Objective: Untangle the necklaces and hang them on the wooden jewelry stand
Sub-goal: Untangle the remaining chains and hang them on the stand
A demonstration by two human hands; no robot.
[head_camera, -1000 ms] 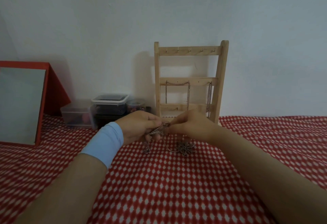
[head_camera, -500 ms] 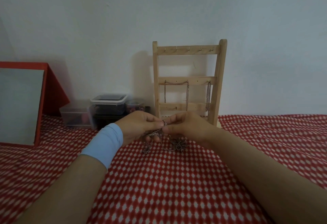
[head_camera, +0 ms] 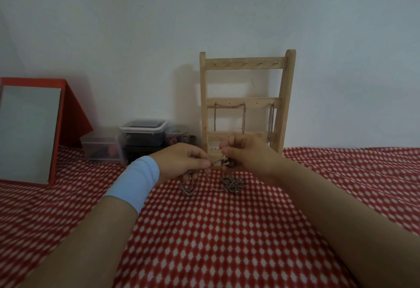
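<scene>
Leftward sit boxes (head_camera: 142, 137), mirror (head_camera: 27, 133); left fingers (head_camera: 200, 163) and right fingers (head_camera: 227, 151) pinch necklace (head_camera: 231, 185) before stand (head_camera: 285, 96).

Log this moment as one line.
left hand: pinches tangled silver chain necklace | right hand: pinches it | flower-shaped metal pendant: on red-and-white cloth | wooden jewelry stand: chains hung

The picture is dim and a bit blue-grey. Soft, even light lies on the red and white checked cloth (head_camera: 227, 242). The tall pale wooden jewelry stand (head_camera: 245, 64) throws a soft dark shadow to its left on the plain white wall (head_camera: 136, 26), so light comes from the right. The thin silver chain necklace (head_camera: 231, 185) looks fuzzy. Near the bottom corners the bare forearms (head_camera: 86, 242) look big and stretched.
</scene>
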